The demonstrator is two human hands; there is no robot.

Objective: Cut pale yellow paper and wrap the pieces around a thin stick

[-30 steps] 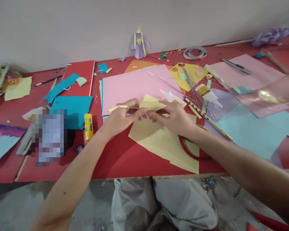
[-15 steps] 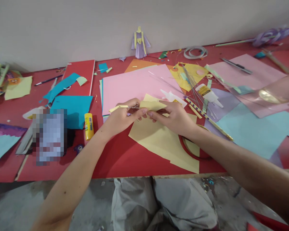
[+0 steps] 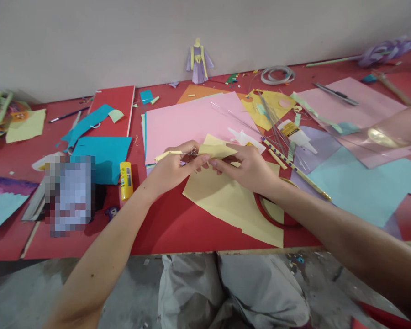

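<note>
Our two hands meet fingertip to fingertip, both pinched shut.

Our left hand (image 3: pixel 173 168) comes in from the lower left on a bare forearm that runs up diagonally, wrist nearly straight, knuckles upward, fingers curled under and thumb pressed against the forefinger. Our right hand (image 3: pixel 248 168) enters from the lower right on a longer stretch of bare arm, back of the hand upward, fingers bent inward, thumb and forefinger closed together and pointing left. The two sets of fingertips almost touch, held just above our lap.
</note>
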